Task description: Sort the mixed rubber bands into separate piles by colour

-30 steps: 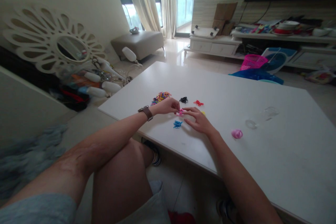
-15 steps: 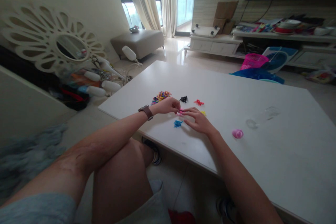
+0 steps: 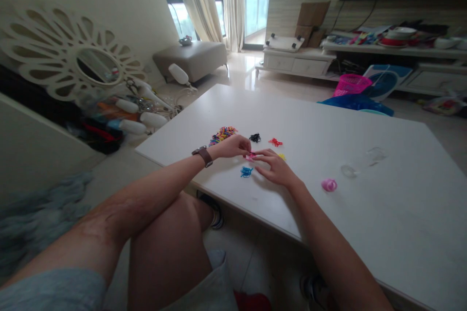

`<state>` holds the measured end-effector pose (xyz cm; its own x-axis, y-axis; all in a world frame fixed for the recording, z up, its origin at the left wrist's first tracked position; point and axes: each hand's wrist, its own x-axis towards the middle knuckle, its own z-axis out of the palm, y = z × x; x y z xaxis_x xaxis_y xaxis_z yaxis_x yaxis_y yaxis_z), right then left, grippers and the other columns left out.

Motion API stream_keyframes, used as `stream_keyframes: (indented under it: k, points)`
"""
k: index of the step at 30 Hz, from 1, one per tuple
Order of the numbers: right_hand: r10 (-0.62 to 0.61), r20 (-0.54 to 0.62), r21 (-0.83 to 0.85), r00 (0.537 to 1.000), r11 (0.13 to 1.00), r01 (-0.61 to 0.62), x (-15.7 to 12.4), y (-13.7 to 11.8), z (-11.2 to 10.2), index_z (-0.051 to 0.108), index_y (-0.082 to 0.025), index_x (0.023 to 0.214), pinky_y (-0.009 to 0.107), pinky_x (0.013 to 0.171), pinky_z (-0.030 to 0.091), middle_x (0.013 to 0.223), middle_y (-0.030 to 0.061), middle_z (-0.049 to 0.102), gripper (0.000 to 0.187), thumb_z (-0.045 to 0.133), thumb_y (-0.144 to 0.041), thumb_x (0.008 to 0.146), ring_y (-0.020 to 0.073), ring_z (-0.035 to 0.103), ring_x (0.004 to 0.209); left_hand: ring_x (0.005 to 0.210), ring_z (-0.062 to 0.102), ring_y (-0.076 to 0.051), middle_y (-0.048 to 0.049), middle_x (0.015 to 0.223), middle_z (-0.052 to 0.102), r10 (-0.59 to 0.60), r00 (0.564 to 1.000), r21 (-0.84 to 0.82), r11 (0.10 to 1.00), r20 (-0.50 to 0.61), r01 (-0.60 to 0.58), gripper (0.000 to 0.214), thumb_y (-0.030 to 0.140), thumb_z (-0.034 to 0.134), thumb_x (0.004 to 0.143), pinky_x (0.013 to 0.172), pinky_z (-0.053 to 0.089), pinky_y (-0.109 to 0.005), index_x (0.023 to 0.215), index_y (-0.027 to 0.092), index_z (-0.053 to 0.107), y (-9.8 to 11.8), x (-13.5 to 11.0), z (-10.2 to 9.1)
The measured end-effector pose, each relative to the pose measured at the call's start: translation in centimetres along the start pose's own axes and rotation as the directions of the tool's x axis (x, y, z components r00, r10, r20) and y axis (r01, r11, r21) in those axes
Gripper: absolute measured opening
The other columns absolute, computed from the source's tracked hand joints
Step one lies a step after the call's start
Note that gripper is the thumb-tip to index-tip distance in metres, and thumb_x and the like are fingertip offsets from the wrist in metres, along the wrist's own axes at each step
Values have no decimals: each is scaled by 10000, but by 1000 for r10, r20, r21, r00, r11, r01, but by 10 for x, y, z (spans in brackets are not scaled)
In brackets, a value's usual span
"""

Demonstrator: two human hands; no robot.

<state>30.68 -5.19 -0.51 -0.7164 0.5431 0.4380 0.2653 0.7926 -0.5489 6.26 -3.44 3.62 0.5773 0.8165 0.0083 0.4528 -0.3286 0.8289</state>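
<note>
Head view: left hand (image 3: 236, 146) pinched, hold unclear; right hand (image 3: 276, 167) loose, thumb apart. Pink bands (image 3: 250, 158) between them, toward near edge of table (image 3: 310, 141). Sideways thumb sweep could mix in blue bands (image 3: 246, 172).

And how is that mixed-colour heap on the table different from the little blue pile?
The mixed-colour heap shows many colours; the blue pile just one. The heap is clearly larger than the blue pile. The heap is partly hidden behind the left hand, while the blue pile lies in plain view, nearer the person. Both lie loose on the white table.
</note>
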Motion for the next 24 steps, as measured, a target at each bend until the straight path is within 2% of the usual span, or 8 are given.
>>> stream_keyframes:
  k: [8, 11, 13, 16, 19, 24]
  points:
    - [16, -45, 10, 999, 1000, -16, 3, -5, -1, 728, -261, 1194, 438, 1009, 520, 1178, 60, 737, 283, 641, -279, 926, 250, 633, 1126, 668, 666, -140, -78, 731, 737, -2, 999, 58, 998, -54, 5, 112, 206, 710, 821, 615, 483, -219, 835, 96, 725, -4, 1, 1]
    - [77, -109, -44, 991, 996, -82, 2, 4, -4, 746, -239, 1115, 445, 1022, 509, 1147, 67, 745, 229, 626, -289, 927, 251, 645, 1099, 648, 643, -126, -57, 711, 727, -2, 995, 98, 995, -105, 12, 75, 175, 700, 810, 601, 465, -209, 811, 104, 723, -5, 4, 2]
    - [160, -213, -100, 964, 978, -184, -1, 15, -8, 749, -220, 1078, 465, 1050, 489, 1149, 81, 740, 220, 612, -291, 921, 266, 635, 1118, 634, 626, -117, -45, 693, 719, -8, 987, 139, 990, -158, 30, 46, 145, 698, 793, 592, 453, -204, 786, 109, 725, -4, 5, 1]
    - [311, -341, -184, 887, 904, -387, -7, 35, -13, 738, -200, 1117, 502, 1066, 465, 1194, 107, 720, 275, 574, -288, 914, 301, 600, 1164, 615, 613, -111, -36, 675, 714, -37, 969, 179, 980, -244, 82, 41, 102, 695, 767, 592, 451, -205, 764, 112, 734, -2, 6, 0]
    - [426, -349, -230, 835, 824, -517, -12, 47, -12, 719, -199, 1175, 503, 1048, 469, 1268, 111, 693, 327, 559, -307, 911, 320, 584, 1189, 636, 638, -122, -40, 690, 728, -73, 949, 167, 977, -306, 129, 57, 100, 695, 760, 619, 476, -215, 770, 115, 749, -3, 7, 0]
    - [500, -328, -230, 802, 781, -581, -14, 55, -3, 698, -203, 1215, 510, 1036, 474, 1365, 122, 648, 365, 574, -321, 893, 333, 562, 1254, 675, 670, -144, -50, 718, 747, -118, 924, 168, 967, -365, 190, 83, 132, 704, 766, 630, 505, -227, 808, 118, 774, -14, 13, 1]
